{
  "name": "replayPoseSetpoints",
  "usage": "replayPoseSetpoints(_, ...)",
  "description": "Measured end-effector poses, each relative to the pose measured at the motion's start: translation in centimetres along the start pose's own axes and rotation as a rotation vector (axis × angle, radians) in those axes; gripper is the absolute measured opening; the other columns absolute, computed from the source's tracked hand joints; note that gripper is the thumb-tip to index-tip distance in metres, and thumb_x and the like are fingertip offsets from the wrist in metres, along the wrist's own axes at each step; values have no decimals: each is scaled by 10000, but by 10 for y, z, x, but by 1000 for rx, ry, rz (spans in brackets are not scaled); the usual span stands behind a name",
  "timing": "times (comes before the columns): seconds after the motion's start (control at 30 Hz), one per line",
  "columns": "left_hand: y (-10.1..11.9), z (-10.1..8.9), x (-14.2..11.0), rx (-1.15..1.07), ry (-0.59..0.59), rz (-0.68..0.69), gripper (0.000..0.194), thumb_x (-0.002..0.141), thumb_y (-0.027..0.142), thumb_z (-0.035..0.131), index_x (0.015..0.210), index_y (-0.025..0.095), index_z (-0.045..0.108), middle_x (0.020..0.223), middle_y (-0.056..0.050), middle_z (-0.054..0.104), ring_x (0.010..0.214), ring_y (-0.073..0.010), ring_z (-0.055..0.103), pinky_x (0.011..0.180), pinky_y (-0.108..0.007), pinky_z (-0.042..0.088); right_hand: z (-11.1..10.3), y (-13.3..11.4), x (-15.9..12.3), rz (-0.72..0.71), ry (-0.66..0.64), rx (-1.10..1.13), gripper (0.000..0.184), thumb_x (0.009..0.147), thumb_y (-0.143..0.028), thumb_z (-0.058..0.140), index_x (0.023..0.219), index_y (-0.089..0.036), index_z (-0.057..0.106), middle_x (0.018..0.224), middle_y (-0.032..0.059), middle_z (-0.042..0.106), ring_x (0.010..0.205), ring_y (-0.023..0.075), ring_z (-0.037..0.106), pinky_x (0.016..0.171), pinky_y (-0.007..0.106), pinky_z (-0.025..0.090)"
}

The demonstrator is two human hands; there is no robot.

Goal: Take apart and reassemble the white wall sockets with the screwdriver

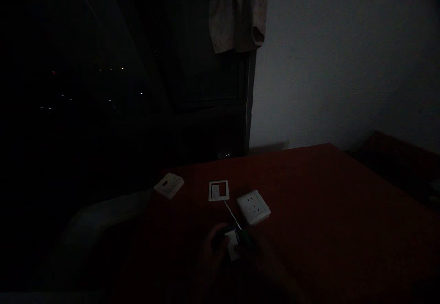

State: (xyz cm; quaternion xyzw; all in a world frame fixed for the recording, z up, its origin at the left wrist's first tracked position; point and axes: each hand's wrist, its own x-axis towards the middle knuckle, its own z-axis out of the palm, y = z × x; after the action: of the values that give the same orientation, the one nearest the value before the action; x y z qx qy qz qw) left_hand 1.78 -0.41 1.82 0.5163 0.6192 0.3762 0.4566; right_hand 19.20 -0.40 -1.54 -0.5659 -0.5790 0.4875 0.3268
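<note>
The view is very dark. Near the table's front, my left hand (213,248) is closed around a small white wall-switch or socket part (233,245); its exact kind is hard to make out. Close beside it, my right hand (258,252) grips a screwdriver (233,215) with a dark green handle. Its thin metal shaft points away from me, up and to the left, its tip near a white square frame (218,199). Within that frame's opening, a small white rectangular piece (215,191) shows. Right of the shaft rests a white wall socket (254,207) with several slots.
Another white socket box (169,185) sits at the reddish-brown table's (330,194) far left corner. Behind the table are a dark window (206,79) with small lights beyond, a hanging curtain (237,13) and a pale wall (343,61).
</note>
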Motion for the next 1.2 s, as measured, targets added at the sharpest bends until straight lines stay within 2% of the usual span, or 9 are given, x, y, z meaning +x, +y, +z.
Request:
replayPoseSetpoints(0.17,2,2,-1,-2,0,14,379,728,400,600,1058,220,650,1116,-69,691,1066,-272,622,949,-401,484,-1,-8,-3,-28,-72,111,268,792,-333,581,1007,-187,648,989,43,707,888,216,644,774,293,503)
replayPoseSetpoints(0.37,-3,6,-2,70,29,21,394,755,380,551,1097,199,627,1150,-81,667,1084,-262,611,969,-404,471,3,-6,-1,-29,-14,2,304,765,-280,575,1029,-155,659,1040,84,702,915,233,645,803,312,496)
replayPoseSetpoints(0.5,-6,8,-3,84,4,22,391,777,357,537,1128,203,611,1164,-76,660,1089,-251,612,966,-391,476,1,-8,0,-15,-50,15,294,781,-299,570,1031,-178,667,1023,58,712,896,221,652,772,290,503)
replayPoseSetpoints(0.6,-8,4,1,123,-27,81,367,797,344,539,1134,217,610,1168,-70,652,1094,-245,605,963,-391,476,-1,-6,1,18,-26,-18,294,774,-325,597,1016,-171,663,1000,51,710,899,218,643,784,287,496)
replayPoseSetpoints(0.7,-7,-7,17,259,-26,190,316,827,366,547,1105,240,628,1182,-57,634,1110,-236,588,973,-389,464,1,0,3,51,18,-14,318,777,-353,603,1033,-169,646,1036,52,695,935,222,633,815,298,486)
replayPoseSetpoints(0.8,0,-22,46,452,71,302,276,874,349,498,1103,247,614,1173,-49,624,1099,-219,587,957,-382,468,4,4,5,66,35,-7,355,783,-372,600,1065,-159,629,1071,65,684,969,230,624,846,313,477)
replayPoseSetpoints(0.97,11,-34,91,542,106,338,291,821,231,538,1103,196,604,1139,-86,616,1095,-240,577,974,-405,444,5,4,6,34,23,-22,328,800,-373,578,1038,-156,641,1033,64,696,928,216,633,786,276,485)
replayPoseSetpoints(1.07,10,-30,96,580,91,351,276,806,202,544,1071,195,620,1101,-85,621,1066,-238,591,944,-386,464,5,2,6,37,21,-33,323,799,-393,580,1015,-164,651,985,49,707,890,209,637,748,263,486)
replayPoseSetpoints(1.2,3,-25,89,620,74,351,263,846,235,511,1082,187,616,1105,-88,614,1048,-233,600,924,-373,475,6,2,7,49,47,-56,363,778,-420,599,1031,-165,650,1032,63,701,936,225,628,802,289,480)
